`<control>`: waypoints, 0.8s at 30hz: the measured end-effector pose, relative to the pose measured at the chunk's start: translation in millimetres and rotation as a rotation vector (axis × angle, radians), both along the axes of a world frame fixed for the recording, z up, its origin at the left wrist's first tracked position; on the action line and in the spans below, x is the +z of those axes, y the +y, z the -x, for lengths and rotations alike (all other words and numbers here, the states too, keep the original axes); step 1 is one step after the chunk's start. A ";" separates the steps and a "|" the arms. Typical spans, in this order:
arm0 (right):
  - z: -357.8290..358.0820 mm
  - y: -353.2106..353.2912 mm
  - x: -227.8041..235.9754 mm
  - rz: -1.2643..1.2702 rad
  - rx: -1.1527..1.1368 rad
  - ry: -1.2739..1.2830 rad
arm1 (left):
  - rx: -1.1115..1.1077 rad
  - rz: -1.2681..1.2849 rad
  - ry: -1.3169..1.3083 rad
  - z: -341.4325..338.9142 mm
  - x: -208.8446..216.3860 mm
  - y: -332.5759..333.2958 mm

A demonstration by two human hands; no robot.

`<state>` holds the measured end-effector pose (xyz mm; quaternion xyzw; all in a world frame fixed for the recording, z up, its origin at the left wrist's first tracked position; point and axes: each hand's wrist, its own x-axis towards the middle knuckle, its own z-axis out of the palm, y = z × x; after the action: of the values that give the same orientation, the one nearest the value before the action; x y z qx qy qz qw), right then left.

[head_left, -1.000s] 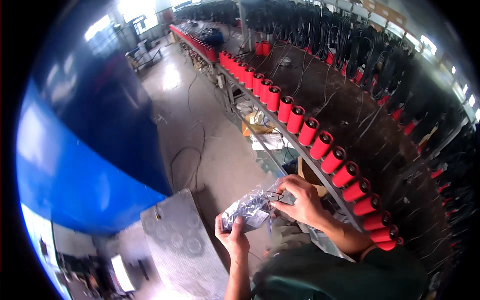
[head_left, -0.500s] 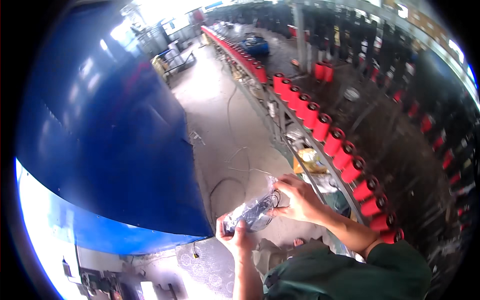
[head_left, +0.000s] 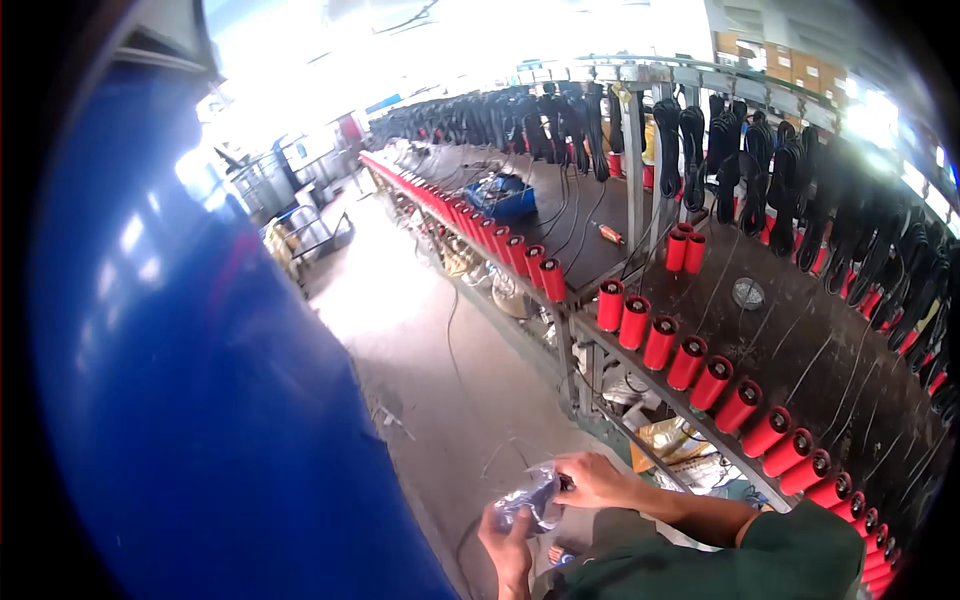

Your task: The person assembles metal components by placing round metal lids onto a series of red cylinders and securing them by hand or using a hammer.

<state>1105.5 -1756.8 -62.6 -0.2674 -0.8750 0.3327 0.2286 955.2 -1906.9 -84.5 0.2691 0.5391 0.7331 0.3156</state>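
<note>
A crinkled clear plastic bag is held in front of me, low in the picture. Something dark is inside; glare hides most of it. My left hand grips the bag's near left end, thumb on top. At the opposite end, my right hand has its fingers closed on the bag, and a small dark bit shows by the fingertips.
To the right runs a long dark workbench edged with red cylinders. Black cable bundles hang from a rail above it. A blue bin sits farther along. A large blue panel stands left of the walkway.
My view has tilted up, showing more of the bench and hanging cables. The bag now looks shorter and more bunched, with my hands closer together. Dark loops seen before are mostly hidden.
</note>
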 end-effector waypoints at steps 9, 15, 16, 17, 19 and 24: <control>152.7 190.9 -64.1 -0.134 -0.191 -0.096 | -0.546 0.264 0.133 205.5 -30.8 217.1; 304.0 346.1 -77.9 -0.259 -0.206 -0.071 | -0.292 0.320 0.435 335.3 0.7 351.7; 329.1 370.8 -60.9 -0.246 -0.198 0.008 | -0.265 0.338 0.462 357.8 17.9 373.8; 350.7 399.4 -49.0 -0.205 -0.149 0.042 | -0.339 0.376 0.328 380.5 35.0 400.6; 400.1 442.9 -27.9 -0.135 -0.067 0.069 | -0.532 0.331 0.000 438.2 47.3 440.7; 511.3 527.1 -19.7 -0.460 0.182 0.016 | -0.722 0.145 -0.444 528.9 -21.9 544.0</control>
<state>594.1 -1229.8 -82.3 -0.1259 -0.9463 0.1462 0.2594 426.3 -1362.9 -106.4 0.2532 0.3793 0.5759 0.6785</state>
